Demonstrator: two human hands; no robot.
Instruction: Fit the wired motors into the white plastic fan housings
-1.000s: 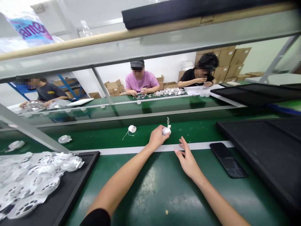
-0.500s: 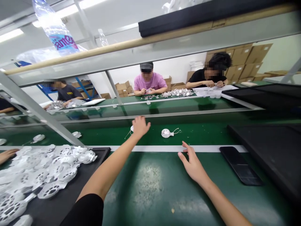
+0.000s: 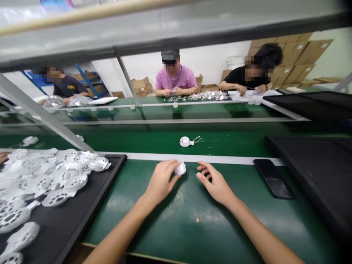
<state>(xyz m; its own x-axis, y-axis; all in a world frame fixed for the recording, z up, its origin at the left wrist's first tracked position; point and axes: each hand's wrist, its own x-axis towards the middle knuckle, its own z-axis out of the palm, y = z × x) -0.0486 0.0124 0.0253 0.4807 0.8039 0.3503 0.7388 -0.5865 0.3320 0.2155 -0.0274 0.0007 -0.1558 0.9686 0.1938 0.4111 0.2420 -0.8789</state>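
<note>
Between the thumb and fingers of my left hand [image 3: 162, 180] is a small round white plastic part [image 3: 180, 168], held just above the green worktop [image 3: 176, 220]. Part of it is hidden behind my fingers. My right hand [image 3: 216, 181] hovers to the right of it, fingers curved and apart, with nothing in them. Beyond both hands, a similar round white part with a thin wire [image 3: 186, 142] lies on the green belt [image 3: 143, 141].
At left, a black tray [image 3: 90, 205] holds many white perforated plastic covers [image 3: 59, 196]. A black phone [image 3: 273, 178] lies at right beside another black tray [image 3: 310, 168]. A slanted metal post [image 3: 52, 117] rises at left. Several people work across the belt.
My left hand has come back from the belt toward me, bringing the white part over the worktop. My right hand has shifted slightly left. The view has tilted downward.
</note>
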